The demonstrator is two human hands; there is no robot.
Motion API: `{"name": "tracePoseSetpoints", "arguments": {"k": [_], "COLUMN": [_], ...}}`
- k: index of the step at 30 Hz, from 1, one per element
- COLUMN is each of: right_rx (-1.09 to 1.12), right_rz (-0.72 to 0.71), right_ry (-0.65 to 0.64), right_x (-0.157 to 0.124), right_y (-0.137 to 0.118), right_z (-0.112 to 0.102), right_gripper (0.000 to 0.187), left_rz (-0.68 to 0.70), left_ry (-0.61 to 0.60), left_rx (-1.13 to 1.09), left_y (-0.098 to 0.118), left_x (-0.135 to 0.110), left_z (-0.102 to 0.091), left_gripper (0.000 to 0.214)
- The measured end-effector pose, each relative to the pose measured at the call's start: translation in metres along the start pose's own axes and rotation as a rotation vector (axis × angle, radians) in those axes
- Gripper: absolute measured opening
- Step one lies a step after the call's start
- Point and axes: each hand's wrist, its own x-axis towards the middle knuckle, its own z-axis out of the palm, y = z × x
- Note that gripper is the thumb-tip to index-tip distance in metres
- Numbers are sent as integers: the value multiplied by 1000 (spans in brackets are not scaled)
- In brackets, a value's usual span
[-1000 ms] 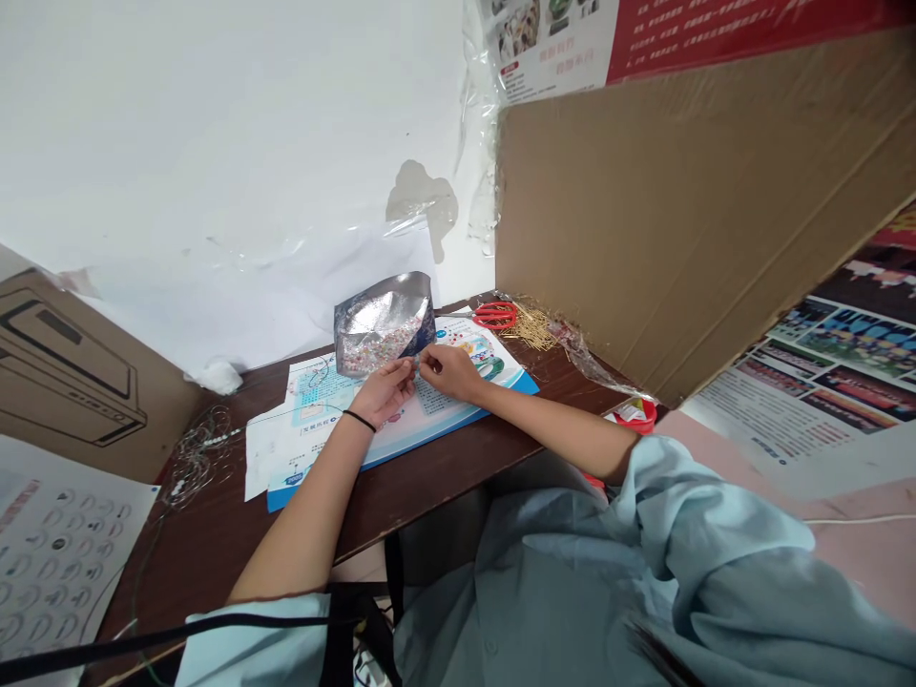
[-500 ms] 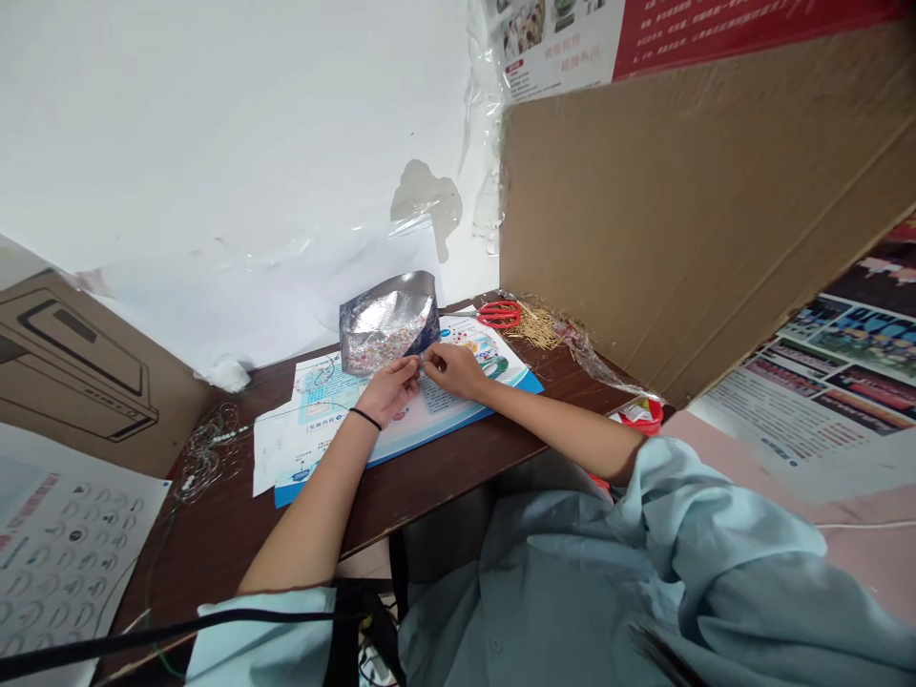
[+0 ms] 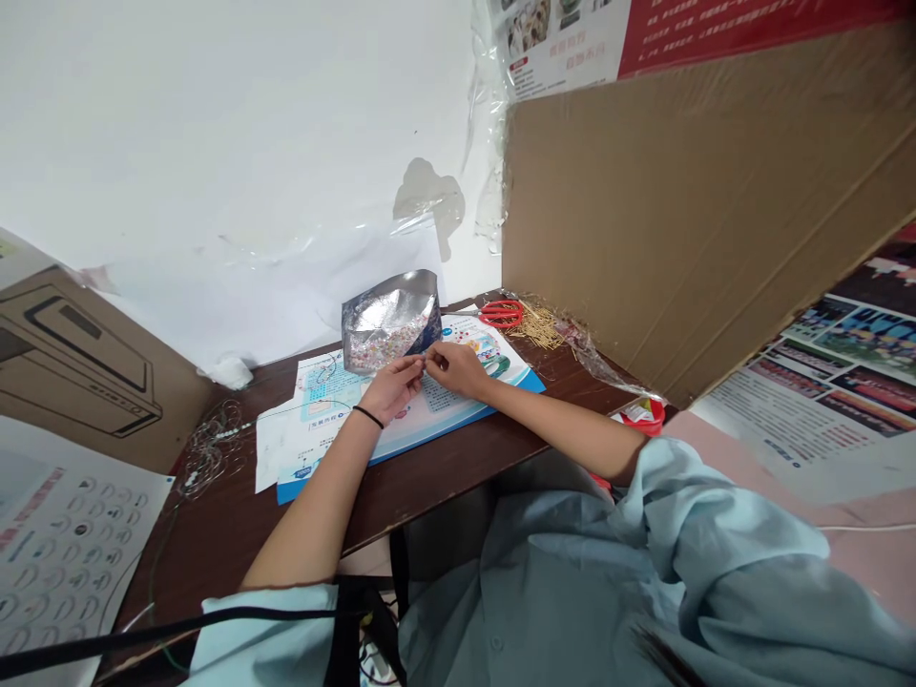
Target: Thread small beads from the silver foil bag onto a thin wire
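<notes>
Many beads (image 3: pixel 383 347) lie in an open silver bag (image 3: pixel 392 298) near the tabletop's (image 3: pixel 429 477) back edge. Just before it, left hand (image 3: pixel 396 389) and right hand (image 3: pixel 460 370) are together at the fingertips; whether they grip anything, I cannot tell. Red-handled scissors (image 3: pixel 501 313) lie near the back right corner.

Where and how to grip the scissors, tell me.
Probably by the red handles of the scissors, coming from the right: the handles lie at that end, apart from the bag, while the blades point left towards it.
</notes>
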Motion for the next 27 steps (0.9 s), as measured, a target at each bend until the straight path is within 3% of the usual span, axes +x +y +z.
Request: {"name": "tracePoseSetpoints", "arguments": {"k": [16,27], "right_rx": [93,64], "right_rz": [-38,-51], "right_ry": [-63,-30], "right_x": [2,1], "right_y": [3,5], "right_z": [-1,0], "right_gripper": [12,14], "left_rz": [23,128], "left_ry": [27,81], "left_rx": [39,131], "left_y": [0,-2], "left_x": [-3,-5], "left_z": [3,7], "left_gripper": [23,32]}}
